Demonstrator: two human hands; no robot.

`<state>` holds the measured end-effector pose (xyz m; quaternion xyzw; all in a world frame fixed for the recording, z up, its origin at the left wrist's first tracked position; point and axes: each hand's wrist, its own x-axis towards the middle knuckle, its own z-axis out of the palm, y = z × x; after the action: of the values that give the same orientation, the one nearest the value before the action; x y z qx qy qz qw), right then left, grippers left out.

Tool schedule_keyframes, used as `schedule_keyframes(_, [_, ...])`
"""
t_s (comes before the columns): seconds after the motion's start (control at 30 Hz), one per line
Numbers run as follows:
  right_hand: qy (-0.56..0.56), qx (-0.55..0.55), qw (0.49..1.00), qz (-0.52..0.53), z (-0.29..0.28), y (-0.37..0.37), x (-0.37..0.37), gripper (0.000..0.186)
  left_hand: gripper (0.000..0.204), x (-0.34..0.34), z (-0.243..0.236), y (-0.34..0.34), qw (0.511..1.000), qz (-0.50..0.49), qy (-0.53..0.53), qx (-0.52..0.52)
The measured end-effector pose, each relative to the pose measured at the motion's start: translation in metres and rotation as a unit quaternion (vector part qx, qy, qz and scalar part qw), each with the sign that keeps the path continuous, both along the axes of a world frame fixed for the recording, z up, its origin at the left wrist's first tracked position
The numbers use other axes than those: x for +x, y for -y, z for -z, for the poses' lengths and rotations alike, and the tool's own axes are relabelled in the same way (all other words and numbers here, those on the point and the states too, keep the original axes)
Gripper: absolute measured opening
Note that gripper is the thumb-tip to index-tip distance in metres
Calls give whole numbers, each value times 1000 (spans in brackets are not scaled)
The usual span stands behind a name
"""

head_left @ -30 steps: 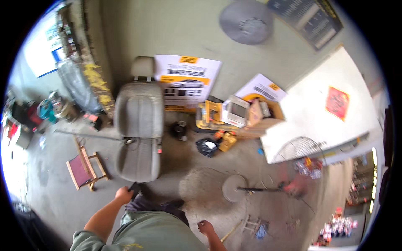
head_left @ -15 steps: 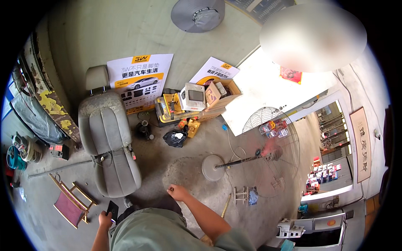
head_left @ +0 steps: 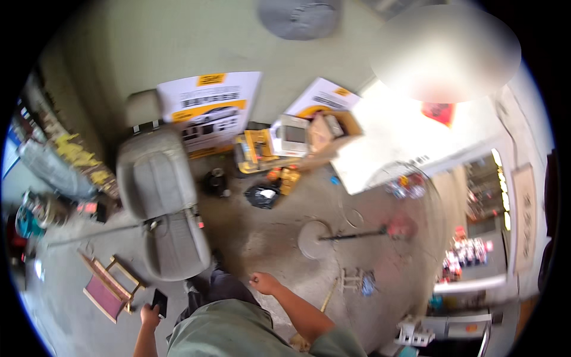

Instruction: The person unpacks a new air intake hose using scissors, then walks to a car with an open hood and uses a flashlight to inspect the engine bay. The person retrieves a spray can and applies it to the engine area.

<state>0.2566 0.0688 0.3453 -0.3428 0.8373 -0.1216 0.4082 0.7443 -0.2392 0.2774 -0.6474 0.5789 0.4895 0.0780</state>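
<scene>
A dark smartphone (head_left: 160, 301) is in my left hand (head_left: 150, 314), whose fingers wrap round its near end, low on the left. My right hand (head_left: 264, 283) hangs in front of my body with its fingers curled closed; whether anything is inside them is hidden. Past my legs stands a worn grey car seat (head_left: 165, 178) with its headrest against the wall. Left of the phone is a small wooden folding stool (head_left: 107, 296) with a dark red seat.
A standing fan on a round base (head_left: 315, 239) is right of my right hand. Black plastic bag (head_left: 262, 196), open cardboard box (head_left: 339, 138) and printed boards (head_left: 209, 113) line the wall. A white table (head_left: 380, 160) stands far right, a small metal stool (head_left: 352, 281) nearer.
The whole view has shifted and blurred, with the seat, boards and fan now further right. My left hand still grips the smartphone; my right hand remains curled.
</scene>
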Motion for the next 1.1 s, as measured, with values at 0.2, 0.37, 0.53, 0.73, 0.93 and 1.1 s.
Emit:
schedule_keyframes(0.2, [56, 35, 998, 21, 51, 16, -38, 35, 48, -92, -67, 2, 993, 56, 96, 28])
schedule_keyframes(0.37, [100, 107, 988, -47, 104, 100, -58, 34, 43, -113, -53, -11, 993, 53, 102, 7])
schedule_keyframes(0.53, [83, 103, 988, -85, 161, 193, -64, 32, 43, -143, -8, -48, 987, 102, 122, 14])
schedule_keyframes(0.73, [96, 18, 973, -209, 302, 337, -23, 43, 35, -148, 95, -111, 987, 131, 92, 13])
schedule_keyframes(0.93, [91, -1, 950, -300, 438, 508, 72, 55, 28, -133, 153, -137, 986, 161, 40, -20])
schedule_keyframes(1.1, [-138, -169, 902, -373, 567, 585, 83, 59, 26, -126, 177, -107, 983, 177, -13, -48])
